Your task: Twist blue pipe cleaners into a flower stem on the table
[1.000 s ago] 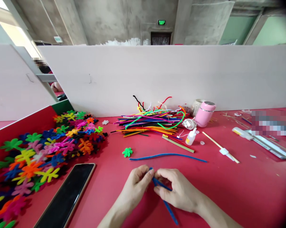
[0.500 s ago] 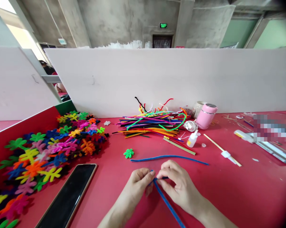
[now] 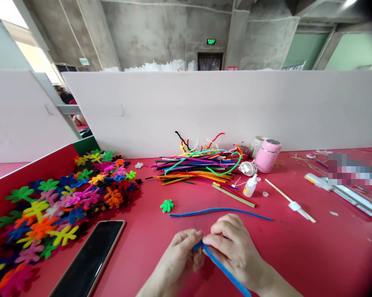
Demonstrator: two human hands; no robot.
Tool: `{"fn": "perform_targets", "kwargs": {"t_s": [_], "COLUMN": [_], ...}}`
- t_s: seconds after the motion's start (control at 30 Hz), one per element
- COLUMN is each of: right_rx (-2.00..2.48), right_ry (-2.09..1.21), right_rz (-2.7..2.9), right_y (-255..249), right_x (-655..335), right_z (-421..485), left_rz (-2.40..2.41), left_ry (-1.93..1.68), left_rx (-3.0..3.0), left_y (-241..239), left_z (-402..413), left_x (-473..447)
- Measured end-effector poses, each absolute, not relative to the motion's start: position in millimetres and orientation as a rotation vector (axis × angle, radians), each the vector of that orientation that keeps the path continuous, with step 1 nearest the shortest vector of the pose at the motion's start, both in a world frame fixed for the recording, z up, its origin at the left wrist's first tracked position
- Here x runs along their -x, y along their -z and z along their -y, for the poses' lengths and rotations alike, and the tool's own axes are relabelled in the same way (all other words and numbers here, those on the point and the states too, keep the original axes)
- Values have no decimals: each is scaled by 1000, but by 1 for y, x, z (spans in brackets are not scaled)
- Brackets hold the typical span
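Both hands meet low in the middle of the red table [image 3: 297,255]. My left hand [image 3: 181,258] pinches the bent end of a blue pipe cleaner [image 3: 223,268]. My right hand [image 3: 235,249] grips the same pipe cleaner right beside it, fingers curled, and the stem runs down to the right under that wrist. A second blue pipe cleaner [image 3: 219,211] lies loose on the table just beyond my fingers. A small green pipe-cleaner flower [image 3: 167,205] lies to the left of it.
A heap of coloured pipe-cleaner flowers [image 3: 59,202] fills the left side, with a dark phone [image 3: 87,260] below it. Further back are a bundle of straight pipe cleaners [image 3: 198,165], a small glue bottle [image 3: 250,185], a pink cup [image 3: 267,155], a wooden stick [image 3: 289,198] and a white partition [image 3: 223,111].
Both hands have slid a little toward me while working the blue pipe cleaner's end. The fold is now tighter between the fingers. The view has tilted slightly upward.
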State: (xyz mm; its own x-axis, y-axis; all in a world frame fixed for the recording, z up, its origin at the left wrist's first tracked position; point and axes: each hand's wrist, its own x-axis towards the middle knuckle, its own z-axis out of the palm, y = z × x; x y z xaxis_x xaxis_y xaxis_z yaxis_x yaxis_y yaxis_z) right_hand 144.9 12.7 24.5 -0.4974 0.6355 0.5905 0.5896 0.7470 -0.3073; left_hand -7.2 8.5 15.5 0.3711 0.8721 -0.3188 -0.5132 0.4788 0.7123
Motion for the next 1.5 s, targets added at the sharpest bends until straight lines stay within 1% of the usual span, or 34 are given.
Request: {"fn": "perform_targets", "kwargs": {"t_s": [0.27,0.43,0.53,0.73,0.93,1.07,1.2,1.3,1.37,1.43,1.5], "right_rx": [921,959,1007,1066,1090,1071,934,848,818,809,820], "right_ry": [-58,-10,-57,-404,-960,-1243,-1500,-1628,-1676,-1685,-1668], "right_rz": [2203,2197,2208,2141,1797,1586,1394,1295,1269,1276,1303], "right_y": [-20,-13,-12,-12,-20,-23,-18,-15,-14,-13,-12], "right_x": [-145,-143,-140,-135,-128,-126,-126,-125,-125,-126,-126], "right_z": [-13,-13,-12,-8,-3,-2,-2,-3,-4,-5,-7], "left_rz": [-752,-772,-854,-1050,-1154,-1222,-1245,-1256,-1243,-1231,-1233], "left_ry": [-988,-993,-1002,-1065,-1231,-1322,-1361,-1390,-1332,-1243,-1186], "left_rx": [-469,-535,-632,-861,-964,-1069,-1253,-1573,-1878,-2133,-2240], "left_y": [-20,-18,-14,-21,-22,-13,-14,-17,-18,-18,-16], "left_z": [-4,-5,-5,-2,6,11,13,10,7,4,2], "left_x": [-1,-2,-1,-4,-8,-4,1,4,6,8,9]}}
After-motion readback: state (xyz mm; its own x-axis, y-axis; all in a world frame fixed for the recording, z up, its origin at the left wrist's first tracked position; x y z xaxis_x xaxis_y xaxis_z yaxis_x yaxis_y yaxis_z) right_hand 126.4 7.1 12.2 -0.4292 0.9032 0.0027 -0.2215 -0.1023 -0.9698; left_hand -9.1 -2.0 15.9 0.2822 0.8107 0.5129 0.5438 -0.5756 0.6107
